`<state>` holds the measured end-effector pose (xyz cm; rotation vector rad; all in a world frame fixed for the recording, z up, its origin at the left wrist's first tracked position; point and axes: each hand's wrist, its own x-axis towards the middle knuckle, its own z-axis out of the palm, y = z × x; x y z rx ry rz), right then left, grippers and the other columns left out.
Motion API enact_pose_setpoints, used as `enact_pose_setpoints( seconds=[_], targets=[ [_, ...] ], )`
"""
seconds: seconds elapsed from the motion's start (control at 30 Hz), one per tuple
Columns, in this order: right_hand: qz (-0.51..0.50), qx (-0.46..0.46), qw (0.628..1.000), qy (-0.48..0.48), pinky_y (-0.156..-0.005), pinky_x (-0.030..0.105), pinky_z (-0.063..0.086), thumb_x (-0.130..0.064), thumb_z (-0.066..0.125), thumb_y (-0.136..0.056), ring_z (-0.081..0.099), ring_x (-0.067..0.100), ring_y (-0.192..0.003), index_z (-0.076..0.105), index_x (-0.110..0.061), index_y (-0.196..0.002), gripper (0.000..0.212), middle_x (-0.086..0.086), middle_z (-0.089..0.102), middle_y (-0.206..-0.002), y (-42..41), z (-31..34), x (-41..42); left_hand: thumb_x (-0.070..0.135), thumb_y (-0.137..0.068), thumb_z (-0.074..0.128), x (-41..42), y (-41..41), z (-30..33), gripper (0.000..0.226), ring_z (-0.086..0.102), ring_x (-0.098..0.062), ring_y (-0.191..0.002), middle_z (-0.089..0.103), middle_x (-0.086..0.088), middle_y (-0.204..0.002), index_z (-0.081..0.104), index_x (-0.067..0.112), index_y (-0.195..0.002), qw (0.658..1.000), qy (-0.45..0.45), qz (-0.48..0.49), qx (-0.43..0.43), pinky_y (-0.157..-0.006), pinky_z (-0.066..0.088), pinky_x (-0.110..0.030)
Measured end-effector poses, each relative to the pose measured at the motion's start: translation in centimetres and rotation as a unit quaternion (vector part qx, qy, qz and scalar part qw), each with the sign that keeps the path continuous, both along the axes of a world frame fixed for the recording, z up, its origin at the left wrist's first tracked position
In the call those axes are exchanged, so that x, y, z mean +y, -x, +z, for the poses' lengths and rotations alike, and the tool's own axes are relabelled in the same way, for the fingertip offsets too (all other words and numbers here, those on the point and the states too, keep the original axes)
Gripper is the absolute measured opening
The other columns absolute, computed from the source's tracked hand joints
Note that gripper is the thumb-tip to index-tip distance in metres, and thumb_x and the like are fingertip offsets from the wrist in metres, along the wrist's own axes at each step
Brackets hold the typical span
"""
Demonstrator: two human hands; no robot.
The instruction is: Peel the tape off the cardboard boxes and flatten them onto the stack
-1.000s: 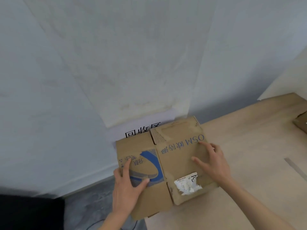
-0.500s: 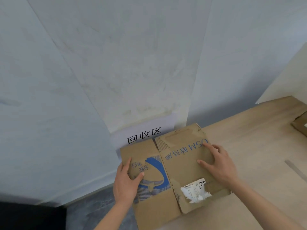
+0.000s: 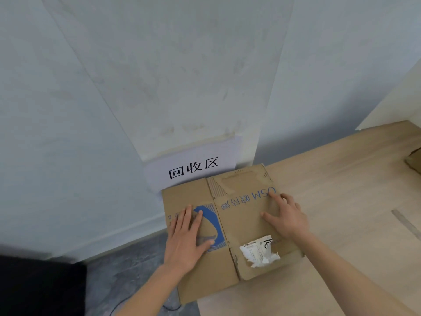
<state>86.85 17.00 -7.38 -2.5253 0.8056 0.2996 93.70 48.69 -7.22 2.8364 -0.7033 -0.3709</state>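
A flattened cardboard box (image 3: 230, 226) lies on the wooden floor (image 3: 341, 201) against the foot of a white wall (image 3: 159, 76), its printed side up and a torn white label (image 3: 258, 250) near its front edge. The left hand (image 3: 186, 238) presses flat on the blue-printed panel, fingers straight and close together. The right hand (image 3: 286, 215) presses the other panel, fingers spread. A paper sign (image 3: 193, 167) is fixed to the wall just behind the box.
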Motion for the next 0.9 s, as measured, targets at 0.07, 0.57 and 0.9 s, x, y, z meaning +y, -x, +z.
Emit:
enact_pose_setpoints(
  seconds=[0.07,0.57,0.9],
  targets=[
    [0.010,-0.014,1.000,0.022,-0.102,0.045,0.046,-0.068,0.056,-0.089,0.035,0.028,-0.140,0.027,-0.044,-0.156,0.076,-0.001,0.024,-0.161,0.3,-0.4,0.3,0.086,-0.083,0.039,-0.8,0.5,-0.4,0.106,-0.030,-0.016,-0.148,-0.035,0.004,-0.160,-0.016,0.034,-0.157,0.999,-0.022,-0.005,0.034,-0.120,-0.017,-0.038],
    [0.071,0.042,0.989,0.119,-0.126,0.042,0.011,-0.078,0.050,-0.087,0.012,0.022,-0.156,0.008,-0.012,-0.162,0.108,0.007,0.005,-0.170,1.0,1.2,5.0,0.078,-0.086,0.050,-2.3,0.7,1.0,0.112,-0.017,-0.028,-0.155,-0.018,-0.009,-0.168,-0.008,0.020,-0.162,0.995,-0.091,0.000,0.029,-0.125,-0.005,-0.044],
    [0.108,-0.028,0.989,0.097,-0.126,0.039,0.014,-0.069,0.042,-0.094,0.014,0.017,-0.156,0.019,-0.028,-0.161,0.082,-0.004,0.017,-0.169,9.5,6.3,10.0,0.064,-0.097,0.046,0.5,6.8,6.8,0.078,0.006,-0.024,-0.157,0.015,-0.002,-0.169,0.023,0.024,-0.160,0.994,0.009,-0.066,-0.082,-0.124,-0.007,-0.037]
  ],
)
